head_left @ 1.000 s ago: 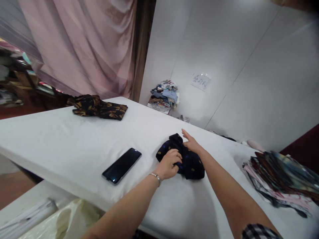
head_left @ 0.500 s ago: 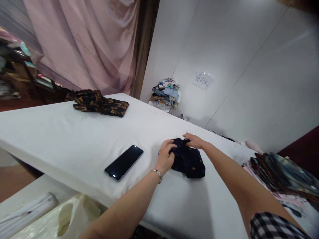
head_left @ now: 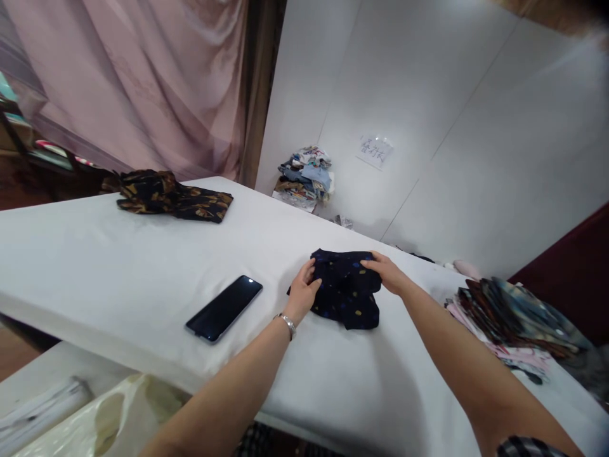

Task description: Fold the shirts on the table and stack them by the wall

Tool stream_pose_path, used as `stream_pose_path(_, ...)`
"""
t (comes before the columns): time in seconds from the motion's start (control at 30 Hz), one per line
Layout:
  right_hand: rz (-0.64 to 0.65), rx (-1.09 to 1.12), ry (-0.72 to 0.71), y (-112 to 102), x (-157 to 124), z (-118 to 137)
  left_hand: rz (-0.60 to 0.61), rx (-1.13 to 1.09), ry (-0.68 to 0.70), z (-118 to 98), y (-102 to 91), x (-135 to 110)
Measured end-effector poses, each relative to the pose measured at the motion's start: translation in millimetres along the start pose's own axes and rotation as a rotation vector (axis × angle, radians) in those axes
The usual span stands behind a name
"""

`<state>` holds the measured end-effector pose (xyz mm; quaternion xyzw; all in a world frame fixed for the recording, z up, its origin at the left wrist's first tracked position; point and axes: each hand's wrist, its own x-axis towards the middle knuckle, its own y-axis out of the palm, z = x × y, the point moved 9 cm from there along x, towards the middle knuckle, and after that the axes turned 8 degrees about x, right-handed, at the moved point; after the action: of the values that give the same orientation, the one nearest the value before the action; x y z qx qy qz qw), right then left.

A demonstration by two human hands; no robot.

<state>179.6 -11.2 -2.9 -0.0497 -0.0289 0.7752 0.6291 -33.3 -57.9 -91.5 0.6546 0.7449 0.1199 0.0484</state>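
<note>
A small dark navy cloth with coloured dots (head_left: 346, 293) lies bunched on the white table (head_left: 143, 266). My left hand (head_left: 302, 293), with a silver bracelet on the wrist, grips the cloth's left edge, thumb on top. My right hand (head_left: 387, 271) pinches the cloth's upper right corner. Both hands hold the cloth slightly spread between them, close to the tabletop.
A black phone (head_left: 224, 308) lies face up left of the cloth. A dark patterned garment (head_left: 166, 196) sits at the table's far left. A stack of folded patterned cloths (head_left: 504, 314) is at the right edge. A heap of clothes (head_left: 304, 179) lies on the floor by the wall.
My hands moved apart to the cloth's two sides, and the cloth is spread wider than before. The view shifted slightly right.
</note>
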Motion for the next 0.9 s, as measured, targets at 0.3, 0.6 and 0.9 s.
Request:
stream_pose_path(0.3, 0.084, -0.038, -0.003, 52.6, -1.9, -43.2, 0.117, -0.053, 0.068, -3.3, 9.0, 1.9)
stream_pose_path(0.6, -0.171, 0.094, -0.176, 61.3, 7.9, -16.0, -0.013, 0.267, 0.381, -27.9, 4.6, -17.2)
stream_pose_path(0.9, -0.51, 0.427, -0.362, -24.9, 21.6, 113.3, -0.062, 0.536, 0.423, -31.0, 10.3, -24.4)
